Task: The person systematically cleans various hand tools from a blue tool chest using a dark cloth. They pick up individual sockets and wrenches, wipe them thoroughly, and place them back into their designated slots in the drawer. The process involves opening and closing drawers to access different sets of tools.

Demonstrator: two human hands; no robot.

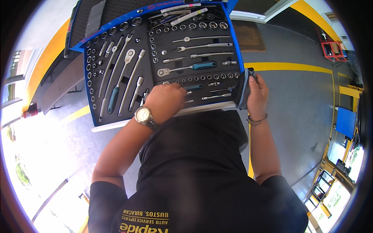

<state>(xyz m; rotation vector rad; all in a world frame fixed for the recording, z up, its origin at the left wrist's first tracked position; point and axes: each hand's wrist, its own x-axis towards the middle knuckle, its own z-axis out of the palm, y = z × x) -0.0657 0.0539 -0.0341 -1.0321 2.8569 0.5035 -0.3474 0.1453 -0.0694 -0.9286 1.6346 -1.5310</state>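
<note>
Two hands at the near edge of an open tool drawer (90,97) with blue walls and dark foam lining. Left hand (166,101), with a metal wristwatch (144,115) at the wrist, curled knuckles-up over the front row of the right foam tray, fingers bent down onto a small blue-handled driver (193,87) lying there; fingertips hidden under the knuckles, so cannot tell whether pinching the tool or only touching it. Right hand (256,94) closed around a dark cloth (241,88) at the drawer's front right corner, fingers wrapped over the fabric, cloth pressed against the blue rim. Just beyond the left hand, a row of small sockets (210,77), and farther back a blue-handled ratchet (186,68) lying crosswise. In the left foam tray, well apart from both hands, a larger ratchet with a blue grip (120,79) and long extension bars (132,81), lying lengthwise. Below the hands, a black shirt (194,167). Around the drawer, grey floor (295,101) with a yellow painted line (287,67).
</note>
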